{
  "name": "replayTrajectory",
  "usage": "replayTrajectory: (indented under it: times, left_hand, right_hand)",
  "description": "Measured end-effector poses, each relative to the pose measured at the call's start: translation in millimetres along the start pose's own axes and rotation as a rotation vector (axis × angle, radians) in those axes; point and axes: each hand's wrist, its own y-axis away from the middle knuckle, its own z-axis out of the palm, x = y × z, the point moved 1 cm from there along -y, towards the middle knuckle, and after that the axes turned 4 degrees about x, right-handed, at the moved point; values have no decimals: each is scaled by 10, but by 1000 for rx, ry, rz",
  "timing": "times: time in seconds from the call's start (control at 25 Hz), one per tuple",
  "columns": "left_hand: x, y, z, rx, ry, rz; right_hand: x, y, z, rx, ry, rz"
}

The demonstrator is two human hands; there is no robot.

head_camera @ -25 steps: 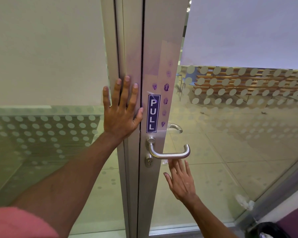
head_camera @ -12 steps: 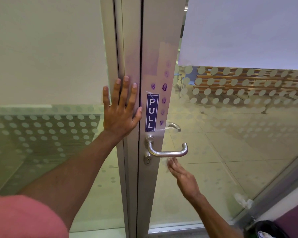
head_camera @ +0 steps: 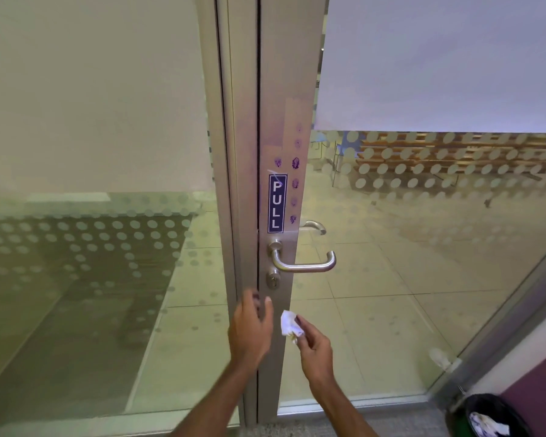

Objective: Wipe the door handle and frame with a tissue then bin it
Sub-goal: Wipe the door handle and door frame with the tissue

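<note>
A silver lever door handle (head_camera: 303, 263) sticks out from the grey metal door frame (head_camera: 281, 89), below a blue PULL sticker (head_camera: 277, 203) and several purple smudges (head_camera: 295, 164). My right hand (head_camera: 316, 345) is below the handle and pinches a crumpled white tissue (head_camera: 289, 323) between its fingertips. My left hand (head_camera: 249, 329) hovers just left of the tissue, in front of the frame, fingers curled and apart, holding nothing. A black bin (head_camera: 492, 417) with white paper inside stands at the bottom right.
Frosted, dotted glass panels (head_camera: 92, 241) flank the frame on both sides. A keyhole cylinder (head_camera: 273, 279) sits under the handle. A purple wall (head_camera: 542, 373) rises behind the bin. Tiled floor shows through the right glass.
My left hand has come off the frame and dropped down beside my right hand. My right hand has drawn back from under the handle, and the tissue now shows in its fingertips.
</note>
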Motion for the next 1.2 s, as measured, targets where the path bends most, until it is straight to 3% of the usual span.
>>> replayTrajectory:
  times: [0.12,0.2,0.36,0.44,0.56,0.64,0.8,1.0,1.2]
  left_hand:
    - [-260,438,125,-313,376,-580]
    - [-324,545,125,-419,638,-709]
    - [-368,520,49,-400,765,-685]
    - [-372,457,-9,-387,771,-666]
    - [-380,370,-95,-439,761,-612]
    - [-376,324,-143,-501,723,-564]
    - [-366,212,-218,-601,632,-458]
    - [-351,99,-281,-573,618,-423]
    - [-387,41,-311,-480,737,-473]
  right_hand:
    - [-85,172,49,-23,129,-80]
    - [-108,253,50,-57,200,-149]
    - [-154,351,-6,-144,234,-213]
    - [-169,332,-55,-96,83,-163]
    - [-194,232,-100,52,-218,56]
    - [-224,188,-108,56,-219,38]
    - [-322,127,-73,-139,8,-153]
    - [-380,-3,-36,-385,-41,6]
    - [-384,19,23,-315,-253,204]
